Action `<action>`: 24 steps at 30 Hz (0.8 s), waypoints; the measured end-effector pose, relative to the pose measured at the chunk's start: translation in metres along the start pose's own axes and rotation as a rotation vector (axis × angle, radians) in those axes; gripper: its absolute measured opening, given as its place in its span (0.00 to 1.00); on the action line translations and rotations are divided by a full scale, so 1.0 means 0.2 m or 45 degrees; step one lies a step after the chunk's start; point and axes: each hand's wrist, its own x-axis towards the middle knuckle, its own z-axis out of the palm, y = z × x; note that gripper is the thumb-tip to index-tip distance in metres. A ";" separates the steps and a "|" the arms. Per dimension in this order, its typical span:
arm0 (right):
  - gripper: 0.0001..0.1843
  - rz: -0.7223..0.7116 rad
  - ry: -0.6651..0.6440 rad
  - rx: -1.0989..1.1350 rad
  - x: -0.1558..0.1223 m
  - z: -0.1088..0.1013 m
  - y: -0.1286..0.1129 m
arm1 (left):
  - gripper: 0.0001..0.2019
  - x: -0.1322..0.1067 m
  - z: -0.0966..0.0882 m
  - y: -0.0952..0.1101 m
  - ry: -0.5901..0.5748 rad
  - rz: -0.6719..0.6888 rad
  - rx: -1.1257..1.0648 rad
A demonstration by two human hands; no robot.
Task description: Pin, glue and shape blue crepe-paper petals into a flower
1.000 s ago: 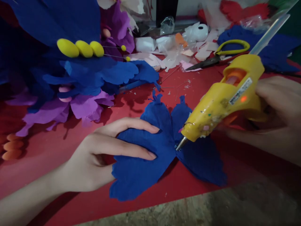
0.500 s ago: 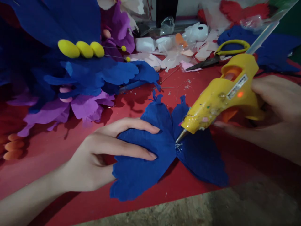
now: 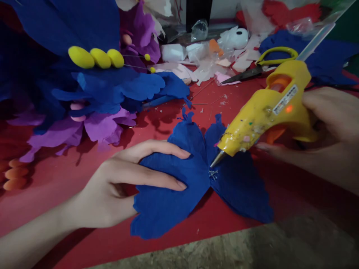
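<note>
Head view, and we look down on a wide red tabletop (image 3: 56, 175), with a heap of blue and purple paper flowers (image 3: 134, 86) crowding its left side. Nearer to us, at the front middle, lies the piece being worked: blue paper petals (image 3: 174, 209), cut to shape and fanned out to both sides of a narrow join.

Left hand (image 3: 108, 186) is on it, fingers nearly straight and a little parted, two pressing the petals from above, the thumb slipping out of sight at their edge; that is a light hold. Right hand (image 3: 333, 123) is curled around the yellow glue gun (image 3: 260, 112), its lamp glowing orange, though we can't make out every finger. Behind rest the scissors (image 3: 244, 75), well apart from both hands; three yellow ovals (image 3: 101, 58) stand out over at the heap.

Down to the small stuff! Metal nozzle (image 3: 217, 158) points at the join, right by a shiny patch (image 3: 213, 174), glue by the look of it; whether they touch, we can't tell. So shaping looks done and gluing looks part-way, we judge: that join shows only the patch, while one heaped flower carries pink beads (image 3: 78, 112).
</note>
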 end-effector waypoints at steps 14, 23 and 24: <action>0.33 0.045 -0.059 0.049 -0.01 -0.01 0.00 | 0.12 0.00 0.00 -0.01 0.001 0.011 -0.007; 0.28 -0.052 0.070 0.029 -0.01 0.02 0.06 | 0.12 0.00 0.00 -0.01 0.004 0.004 0.017; 0.28 -0.072 0.088 0.027 -0.01 0.02 0.07 | 0.12 0.00 0.00 -0.01 0.003 0.008 0.016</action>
